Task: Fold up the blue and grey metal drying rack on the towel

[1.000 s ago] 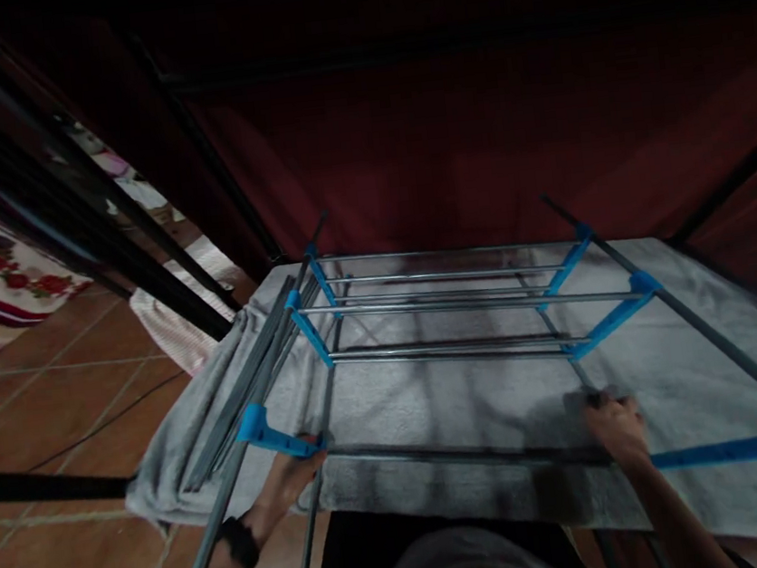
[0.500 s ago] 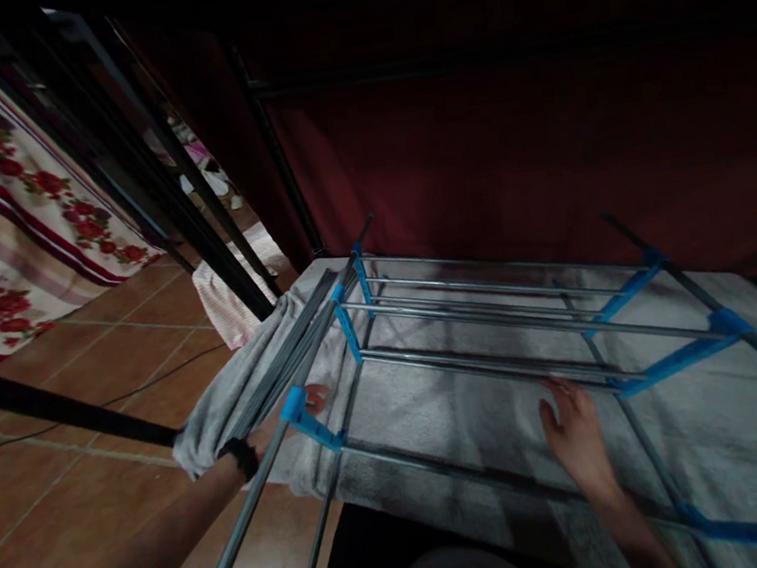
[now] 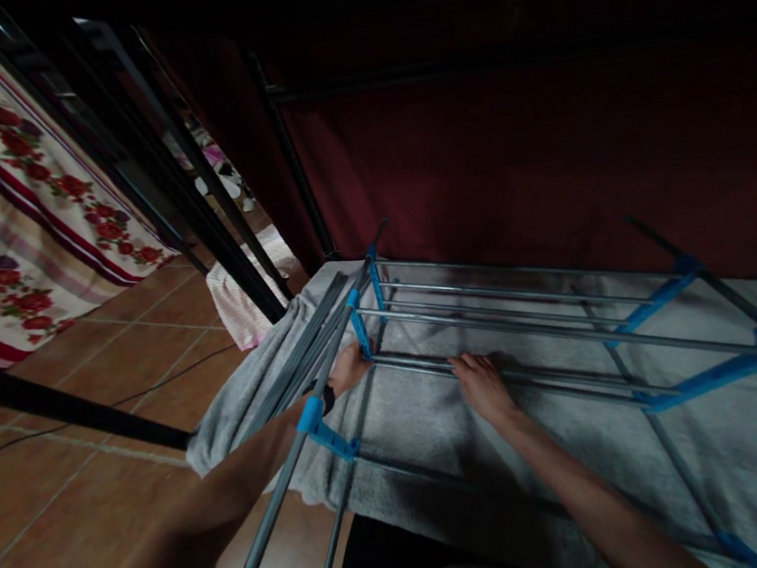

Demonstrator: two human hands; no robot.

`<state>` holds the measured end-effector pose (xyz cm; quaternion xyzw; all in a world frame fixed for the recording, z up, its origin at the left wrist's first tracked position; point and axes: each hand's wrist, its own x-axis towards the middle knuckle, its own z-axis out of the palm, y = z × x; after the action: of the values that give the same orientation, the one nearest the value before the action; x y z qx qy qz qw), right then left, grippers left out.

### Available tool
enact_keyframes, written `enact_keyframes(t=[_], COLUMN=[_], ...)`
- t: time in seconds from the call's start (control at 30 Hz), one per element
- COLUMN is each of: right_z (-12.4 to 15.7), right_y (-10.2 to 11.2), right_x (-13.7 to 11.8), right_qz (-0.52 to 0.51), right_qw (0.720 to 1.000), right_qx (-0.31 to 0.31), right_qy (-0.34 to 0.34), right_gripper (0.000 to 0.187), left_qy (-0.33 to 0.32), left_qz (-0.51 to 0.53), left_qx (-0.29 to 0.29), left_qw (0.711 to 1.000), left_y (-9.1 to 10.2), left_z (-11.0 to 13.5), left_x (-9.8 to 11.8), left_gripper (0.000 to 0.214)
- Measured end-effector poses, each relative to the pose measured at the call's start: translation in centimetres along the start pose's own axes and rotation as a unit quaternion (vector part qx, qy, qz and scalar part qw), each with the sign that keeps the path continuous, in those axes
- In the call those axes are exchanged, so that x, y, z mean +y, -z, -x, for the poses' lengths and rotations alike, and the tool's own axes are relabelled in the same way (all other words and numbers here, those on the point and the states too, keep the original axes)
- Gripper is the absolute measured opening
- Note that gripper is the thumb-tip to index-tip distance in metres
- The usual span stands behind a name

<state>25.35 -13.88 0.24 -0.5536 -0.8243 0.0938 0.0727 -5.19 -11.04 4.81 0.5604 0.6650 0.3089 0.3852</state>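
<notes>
A rack frame of grey metal tubes [image 3: 548, 328] and blue plastic connectors [image 3: 710, 377] lies across a grey blanket [image 3: 427, 415]. My left hand [image 3: 348, 369], a dark band at its wrist, reaches past the near upright tube. Its fingers close on the lower end of a blue connector [image 3: 358, 321]; part of them is hidden behind it. With fingers curled over the lower pair of crossbars, my right hand [image 3: 484, 388] grips a metal tube [image 3: 415, 364] right of that connector. Nearer to me, another blue connector [image 3: 328, 437] joins the upright to a lower tube.
A bundle of loose grey tubes [image 3: 298, 357] rests on the blanket's left side. Black metal posts [image 3: 206, 212] stand at the left over a tiled floor [image 3: 121, 423] crossed by a dark cable [image 3: 158, 389]. Floral cloth [image 3: 22, 215] hangs far left; a dark red curtain [image 3: 475, 173] hangs behind.
My left hand has moved forward from beside the near connector to the farther one. My right hand has shifted left and closed on the lower crossbars. The view has turned slightly.
</notes>
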Motion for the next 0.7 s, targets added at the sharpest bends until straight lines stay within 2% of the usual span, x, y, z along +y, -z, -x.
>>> enact_keyframes(t=[0.2, 0.57, 0.7], right_z=[-0.2, -0.3, -0.4], right_y=[0.1, 1.8, 2.0], right_x=[0.3, 0.0, 0.0], right_qz=[-0.008, -0.005, -0.004], right_qw=[1.000, 1.000, 1.000], right_qx=[-0.007, 0.003, -0.001], right_qy=[-0.011, -0.004, 0.002], right_gripper=[0.044, 0.046, 0.044], left_qy=[-0.045, -0.007, -0.005], left_qz=[-0.004, 0.016, 0.019], left_qx=[-0.024, -0.055, -0.048], left_qw=[0.999, 0.998, 0.999], left_y=[-0.2, -0.3, -0.6], left_z=[-1.0, -1.0, -1.0], left_x=[-1.5, -1.8, -1.9], left_gripper=[0.020, 0.017, 0.012])
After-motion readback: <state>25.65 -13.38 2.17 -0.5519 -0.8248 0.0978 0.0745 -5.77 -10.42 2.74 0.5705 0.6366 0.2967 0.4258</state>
